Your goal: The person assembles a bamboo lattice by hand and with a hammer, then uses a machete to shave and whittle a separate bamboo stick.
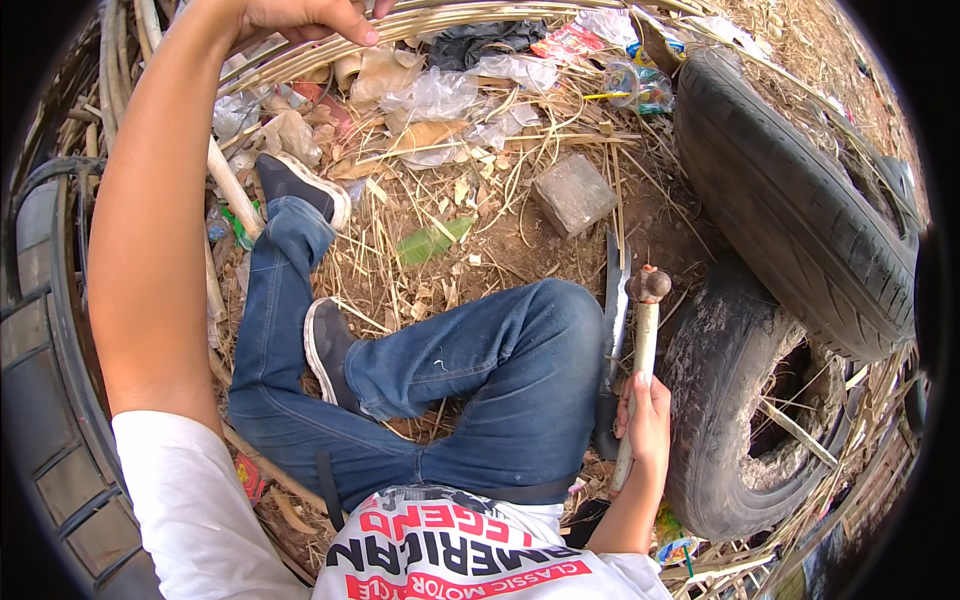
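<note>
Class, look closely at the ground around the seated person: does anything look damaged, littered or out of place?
Yes. Crumpled clear plastic bags and wrappers lie strewn over the dry straw, a grey stone block sits loose, and the mud-caked black tyre beside the right hand looks worn and cracked.

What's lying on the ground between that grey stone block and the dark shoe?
In the head view, between the stone block and the shoe lie dry straw and a green leaf on bare dirt.
</note>
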{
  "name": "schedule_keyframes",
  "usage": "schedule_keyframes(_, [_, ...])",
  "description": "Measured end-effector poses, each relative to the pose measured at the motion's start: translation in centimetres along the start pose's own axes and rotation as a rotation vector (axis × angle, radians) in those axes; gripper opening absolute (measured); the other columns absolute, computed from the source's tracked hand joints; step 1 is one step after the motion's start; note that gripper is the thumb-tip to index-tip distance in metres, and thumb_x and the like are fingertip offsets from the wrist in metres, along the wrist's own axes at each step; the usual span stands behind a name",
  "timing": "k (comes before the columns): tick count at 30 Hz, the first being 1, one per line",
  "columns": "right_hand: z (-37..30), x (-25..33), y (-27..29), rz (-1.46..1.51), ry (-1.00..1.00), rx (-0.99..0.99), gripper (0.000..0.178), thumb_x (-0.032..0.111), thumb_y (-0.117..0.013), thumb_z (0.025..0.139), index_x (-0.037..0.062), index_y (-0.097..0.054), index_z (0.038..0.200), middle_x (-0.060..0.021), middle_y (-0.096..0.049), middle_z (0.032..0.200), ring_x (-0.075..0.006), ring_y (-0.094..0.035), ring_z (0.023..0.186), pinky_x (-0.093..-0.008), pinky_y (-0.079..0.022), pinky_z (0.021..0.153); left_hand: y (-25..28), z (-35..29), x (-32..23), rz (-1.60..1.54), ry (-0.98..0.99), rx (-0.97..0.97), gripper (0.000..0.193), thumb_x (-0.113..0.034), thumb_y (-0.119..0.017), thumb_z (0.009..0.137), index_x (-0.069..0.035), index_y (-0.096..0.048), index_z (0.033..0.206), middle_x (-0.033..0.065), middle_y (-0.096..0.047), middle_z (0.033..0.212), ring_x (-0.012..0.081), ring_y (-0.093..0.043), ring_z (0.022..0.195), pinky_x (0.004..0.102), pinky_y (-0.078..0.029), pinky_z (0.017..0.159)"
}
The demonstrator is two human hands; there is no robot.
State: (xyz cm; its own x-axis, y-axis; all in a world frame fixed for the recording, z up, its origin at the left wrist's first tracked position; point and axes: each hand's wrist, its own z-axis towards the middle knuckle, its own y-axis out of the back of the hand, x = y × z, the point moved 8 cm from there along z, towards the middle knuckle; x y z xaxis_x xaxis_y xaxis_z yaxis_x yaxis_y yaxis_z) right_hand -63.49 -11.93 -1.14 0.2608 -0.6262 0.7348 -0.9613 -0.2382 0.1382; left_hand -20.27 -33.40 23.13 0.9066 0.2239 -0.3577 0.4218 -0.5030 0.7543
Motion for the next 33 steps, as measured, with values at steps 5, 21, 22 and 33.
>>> schedule_keyframes(5, [0.1,0.7,-0.5,-0.003,0.002,0.007,0.042,0.041,-0.045,0.098,0.0068,-0.046,0.075,-0.001,-0.041,0.052,-0.0095,-0.04,0.04,-0.0242,-0.035,0.036,1.1,-1.3,-0.5,0.041,0.062,-0.045,0.023,-0.012,-0.078,0.075,-0.007,-0.061,0.089,-0.0034,-0.058,0.072,0.0057,-0.047,0.06,0.0232,-0.036,0.052])
schedule_keyframes(21, [1.6,1.8,-0.3,-0.028,-0.004,-0.041,0.034,0.034,-0.053,0.096,0.0034,-0.051,0.081,0.0015,-0.043,0.053,-0.0068,-0.041,0.041,-0.024,-0.035,0.035,-20.7,1.9,-1.5,-0.03,-0.18,-0.21,0.044,-0.024,-0.079,0.071,0.001,-0.051,0.096,0.0224,-0.061,0.087,0.0378,-0.062,0.086,0.0445,-0.048,0.076])
schedule_keyframes(22, [1.6,1.5,-0.2,-0.02,-0.015,-0.05,0.034,0.035,-0.054,0.096,0.0034,-0.052,0.081,0.0012,-0.044,0.053,-0.0072,-0.042,0.041,-0.0243,-0.035,0.035,-23.0,2.1,-1.1,-0.038,-0.1,-0.191,0.046,-0.023,-0.078,0.072,-0.001,-0.05,0.1,0.0233,-0.062,0.09,0.039,-0.062,0.09,0.0463,-0.049,0.077])
schedule_keyframes(33, [1.7,1.9,0.3,0.004,-0.025,-0.121,0.034,0.032,-0.054,0.096,0.0041,-0.049,0.078,-0.0005,-0.045,0.054,-0.0081,-0.041,0.039,-0.0245,-0.036,0.035,-32.0,6.5,0.8,-0.085,-0.078,-0.431,0.038,-0.011,-0.073,0.074,-0.001,-0.047,0.099,0.0193,-0.064,0.075,0.0371,-0.066,0.074,0.0453,-0.053,0.064])
